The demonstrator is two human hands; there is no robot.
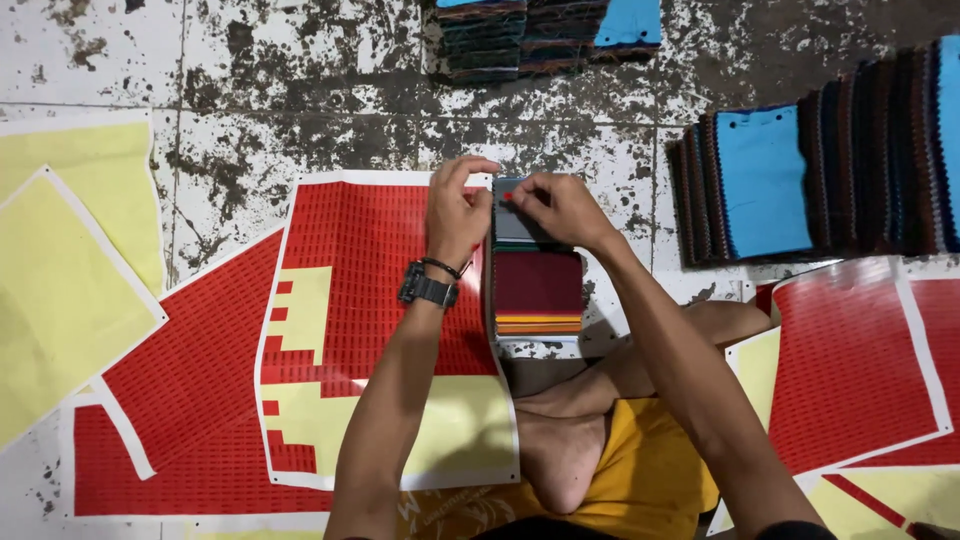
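A stack of fabric swatches (538, 290) lies on the floor in front of my legs, its top piece maroon with orange and red edges showing below it. My left hand (456, 212), with a black watch and a cord on the wrist, rests on the red sticker sheet (370, 250) at the stack's left edge, fingers curled. My right hand (560, 207) pinches a small red sticker against the grey swatch at the stack's far end.
More red sticker sheets (850, 370) and peeled yellow backing sheets (60, 260) lie around on the stained tile floor. A fanned row of swatches with a blue top (765, 180) sits at right. Another swatch pile (520, 35) is at the top.
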